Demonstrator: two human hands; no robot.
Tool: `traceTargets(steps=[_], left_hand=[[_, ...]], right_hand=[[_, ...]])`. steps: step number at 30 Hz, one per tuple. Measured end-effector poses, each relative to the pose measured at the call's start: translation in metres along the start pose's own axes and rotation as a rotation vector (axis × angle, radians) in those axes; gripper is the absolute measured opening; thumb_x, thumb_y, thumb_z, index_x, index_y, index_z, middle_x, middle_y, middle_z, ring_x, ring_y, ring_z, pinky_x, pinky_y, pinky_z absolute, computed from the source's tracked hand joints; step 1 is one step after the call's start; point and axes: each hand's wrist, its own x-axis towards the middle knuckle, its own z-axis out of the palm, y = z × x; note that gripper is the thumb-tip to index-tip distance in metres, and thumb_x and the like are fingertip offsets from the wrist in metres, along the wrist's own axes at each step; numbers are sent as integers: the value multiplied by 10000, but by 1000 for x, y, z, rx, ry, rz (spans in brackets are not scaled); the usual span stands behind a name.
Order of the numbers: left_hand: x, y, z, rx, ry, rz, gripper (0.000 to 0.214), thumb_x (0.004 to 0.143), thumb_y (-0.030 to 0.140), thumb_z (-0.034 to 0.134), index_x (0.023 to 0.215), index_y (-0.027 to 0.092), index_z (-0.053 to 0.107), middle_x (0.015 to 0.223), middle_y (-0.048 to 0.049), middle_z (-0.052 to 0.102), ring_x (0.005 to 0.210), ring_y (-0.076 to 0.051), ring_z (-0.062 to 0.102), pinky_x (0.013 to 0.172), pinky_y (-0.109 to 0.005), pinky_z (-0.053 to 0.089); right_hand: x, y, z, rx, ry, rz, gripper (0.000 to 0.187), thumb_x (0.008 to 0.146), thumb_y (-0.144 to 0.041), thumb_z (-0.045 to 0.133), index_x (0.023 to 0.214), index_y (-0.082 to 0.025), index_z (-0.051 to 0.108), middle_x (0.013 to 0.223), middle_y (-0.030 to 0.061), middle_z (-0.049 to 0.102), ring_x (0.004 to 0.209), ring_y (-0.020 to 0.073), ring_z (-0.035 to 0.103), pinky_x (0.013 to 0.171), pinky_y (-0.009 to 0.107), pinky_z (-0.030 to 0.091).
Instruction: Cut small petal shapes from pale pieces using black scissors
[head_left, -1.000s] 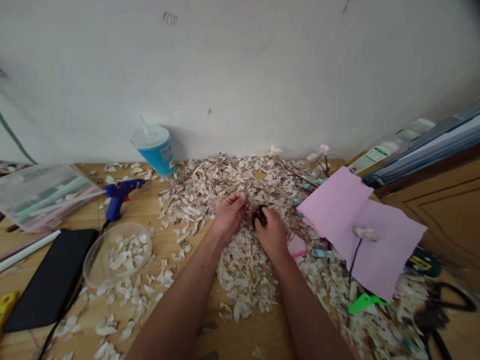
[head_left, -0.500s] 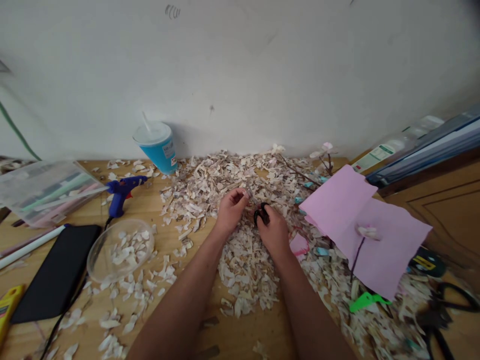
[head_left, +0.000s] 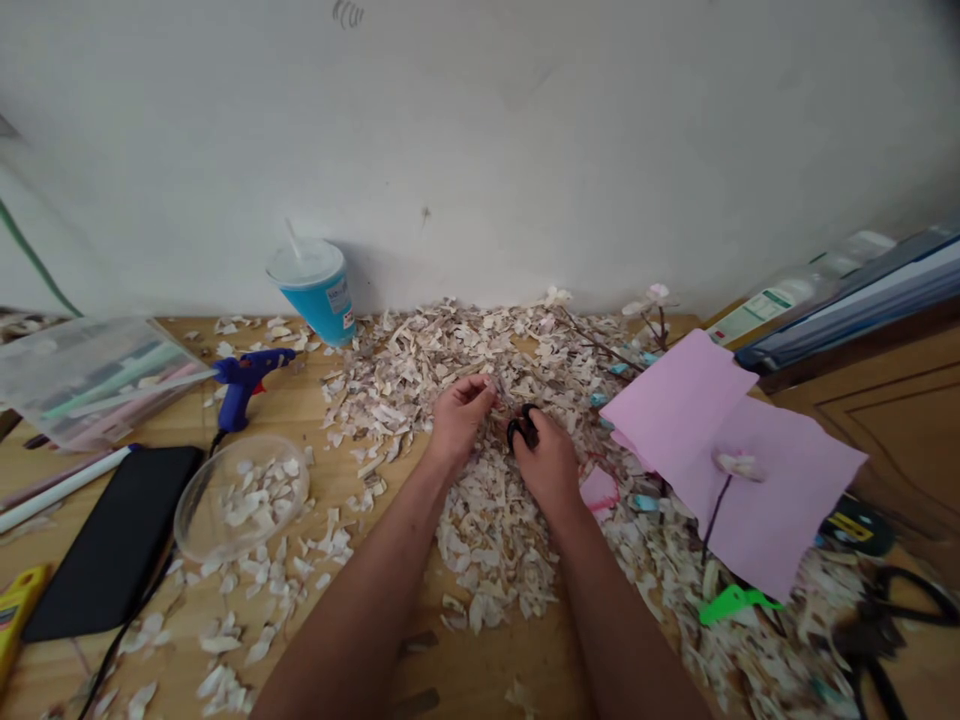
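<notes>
My right hand (head_left: 547, 455) is closed around the black handles of a pair of scissors (head_left: 523, 428); the blades point up and left and are hard to make out against the scraps. Close beside it, my left hand (head_left: 461, 415) pinches a small pale petal-like piece (head_left: 491, 388) between thumb and fingertips, near the blades. Both hands are over a wide heap of cream and brownish petal-like scraps (head_left: 495, 540). Left of my forearm, a clear round plastic lid or shallow dish (head_left: 184, 530) holds several pale pieces.
Left are a blue glue gun (head_left: 238, 390), a black phone (head_left: 112, 545), a plastic box (head_left: 90, 390) and a yellow cutter (head_left: 19, 610). A blue cup (head_left: 322, 305) stands by the wall. Right lie pink sheets (head_left: 780, 480), a flower stem (head_left: 716, 510), a green tool (head_left: 735, 603) and larger scissors (head_left: 870, 640).
My left hand has shifted very slightly to the left, still pinching the small piece. My right hand keeps its hold on the scissors, almost unmoved.
</notes>
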Motion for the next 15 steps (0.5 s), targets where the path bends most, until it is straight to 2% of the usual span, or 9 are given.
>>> traceTargets(steps=[7, 15], left_hand=[[-1, 5, 1, 113, 32, 49, 210, 741, 347, 730, 853, 169, 720, 683, 14, 630, 639, -99, 535, 673, -232, 427], [-1, 6, 2, 114, 38, 31, 240, 719, 353, 753, 872, 171, 719, 721, 4, 640, 648, -106, 546, 670, -239, 442]], right_hand=[[0, 0, 0, -5, -14, 9, 226, 858, -306, 497, 989, -185, 636, 924, 87, 690, 849, 235, 602, 777, 344, 440], [0, -1, -1, -16, 4, 6, 219, 860, -301, 501, 987, -188, 640, 925, 91, 693, 851, 232, 601, 773, 338, 430]])
